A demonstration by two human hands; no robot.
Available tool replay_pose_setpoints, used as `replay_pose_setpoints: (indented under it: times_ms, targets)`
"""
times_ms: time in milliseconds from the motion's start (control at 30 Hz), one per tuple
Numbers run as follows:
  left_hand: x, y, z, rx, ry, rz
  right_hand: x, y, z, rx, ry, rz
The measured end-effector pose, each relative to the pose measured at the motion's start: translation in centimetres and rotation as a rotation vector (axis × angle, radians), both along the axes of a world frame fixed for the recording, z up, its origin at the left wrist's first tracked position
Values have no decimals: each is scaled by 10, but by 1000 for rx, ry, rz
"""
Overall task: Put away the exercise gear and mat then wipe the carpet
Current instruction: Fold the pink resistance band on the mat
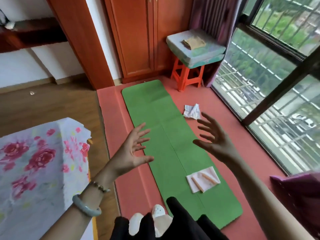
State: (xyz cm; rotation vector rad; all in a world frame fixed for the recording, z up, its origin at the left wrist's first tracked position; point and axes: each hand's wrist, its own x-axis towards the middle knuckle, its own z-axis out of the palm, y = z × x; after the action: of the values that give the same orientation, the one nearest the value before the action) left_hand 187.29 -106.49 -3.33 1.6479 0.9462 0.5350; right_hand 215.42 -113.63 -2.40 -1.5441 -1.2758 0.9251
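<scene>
A person stands at the near end of a long green foam exercise mat [166, 144] laid flat on the salmon-red carpet [230, 135] beside the barred floor-length window [270, 94], both bare hands raised above it with fingers spread wide and holding nothing. The left hand [131, 153], a pale jade bangle [85, 207] on its wrist, hovers over the mat's left edge; the right hand [214, 135] hangs over its right half. Neither grip touches anything. On the mat near the person's feet lies a folded pale pink cloth [210, 175] carrying two slim peach-coloured sticks [197, 184], side by side and slightly apart. A crumpled white rag [192, 111] sits on the carpet just off the mat's right edge. The mat looks thin, light and floppy, with faint fold creases across it, so it should fold along those lines or roll from one short end, best taken at both corners at once. The sticks appear light and rigid and would likely roll off if the cloth were lifted carelessly; pinching them together first seems safer. The rag is soft and should bunch easily in one hand. An orange plastic stool [187, 75] bearing a pale cushion stands at the far end
</scene>
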Motion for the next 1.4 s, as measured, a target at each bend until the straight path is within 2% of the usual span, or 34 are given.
replay_pose_setpoints:
  times_ms: [533,833,1100,1267,1400]
  targets:
    - [149,137,2,37,38,-675,40,-33,-8,-113,-20,-634]
    - [213,143,-46,-12,87,-966,22,-52,-45,-207,53,-923]
    - [241,131,-165,-39,195,-1055,40,-67,-162,-329,133,-1052]
    - [272,122,-283,112,205,-1123,66,-78,-271,-331,113,-1096]
    - [299,119,-394,122,200,-1121,86,-85,-365,-340,89,-1109]
